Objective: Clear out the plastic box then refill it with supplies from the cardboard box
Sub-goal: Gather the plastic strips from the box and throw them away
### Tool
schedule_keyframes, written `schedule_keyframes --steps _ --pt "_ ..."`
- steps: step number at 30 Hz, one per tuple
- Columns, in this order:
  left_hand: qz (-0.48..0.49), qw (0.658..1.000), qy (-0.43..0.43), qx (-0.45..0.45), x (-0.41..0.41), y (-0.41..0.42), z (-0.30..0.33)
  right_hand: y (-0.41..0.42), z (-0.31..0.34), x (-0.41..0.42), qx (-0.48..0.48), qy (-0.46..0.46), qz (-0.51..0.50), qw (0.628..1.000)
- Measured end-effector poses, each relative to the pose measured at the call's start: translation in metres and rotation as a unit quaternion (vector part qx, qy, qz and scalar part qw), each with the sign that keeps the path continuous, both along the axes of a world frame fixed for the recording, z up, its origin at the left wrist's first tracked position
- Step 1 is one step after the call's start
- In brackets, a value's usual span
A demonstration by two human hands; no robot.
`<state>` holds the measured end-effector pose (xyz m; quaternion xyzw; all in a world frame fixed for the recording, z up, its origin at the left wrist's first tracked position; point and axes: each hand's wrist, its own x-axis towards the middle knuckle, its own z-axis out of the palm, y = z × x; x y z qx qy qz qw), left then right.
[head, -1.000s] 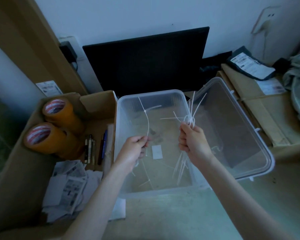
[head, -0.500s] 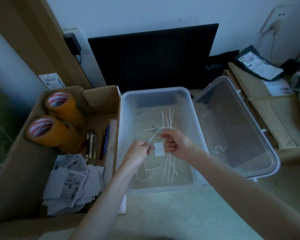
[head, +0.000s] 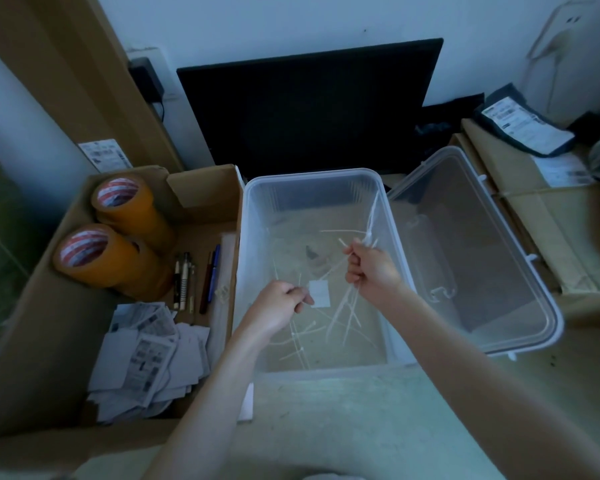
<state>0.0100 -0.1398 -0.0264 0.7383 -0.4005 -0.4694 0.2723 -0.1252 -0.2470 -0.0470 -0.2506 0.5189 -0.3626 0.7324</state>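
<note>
A clear plastic box [head: 312, 176] stands open in the middle of the floor. My right hand [head: 371, 268] is inside it, shut on a bunch of white cable ties [head: 370, 223] that stick out above and below the fist. My left hand [head: 281, 304] is lower and to the left in the box, fingers pinched on a thin cable tie. More loose cable ties [head: 302, 332] and a small white card [head: 318, 294] lie on the box's bottom. Left of it stands the cardboard box [head: 39, 306] with two orange tape rolls [head: 101, 258], pens [head: 186, 278] and paper slips [head: 149, 355].
The box's clear lid [head: 478, 258] leans open on the right. A black monitor [head: 309, 102] stands against the wall behind. Flat cardboard [head: 534, 209] with a dark parcel [head: 523, 126] lies at the right. A tall cardboard sheet [head: 84, 74] leans at the back left.
My right hand dipped toward my left inside the box, then rose to the right with its bunch of cable ties. My left hand dropped lower into the box.
</note>
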Motion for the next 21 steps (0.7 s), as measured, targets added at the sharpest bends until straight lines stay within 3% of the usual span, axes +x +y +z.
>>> schedule_keyframes --steps 3,7,12,16,21 --pt "0.087 0.995 0.027 -0.045 0.005 0.002 0.000 -0.004 0.002 -0.001 -0.009 0.055 -0.032 0.998" --pt "0.179 0.971 0.127 -0.089 0.010 -0.004 0.008 -0.001 0.002 0.003 -0.011 0.042 0.004 0.999" --pt "0.164 0.970 0.158 -0.086 0.021 -0.030 0.018 0.006 -0.003 0.008 -0.085 0.132 0.153 0.976" --pt "0.159 0.972 0.167 -0.041 0.023 -0.057 0.022 0.007 -0.007 0.012 -0.124 0.133 0.182 0.966" --pt "0.190 0.953 0.235 -0.021 0.022 -0.079 0.016 0.009 -0.007 0.011 -0.136 0.149 0.262 0.944"
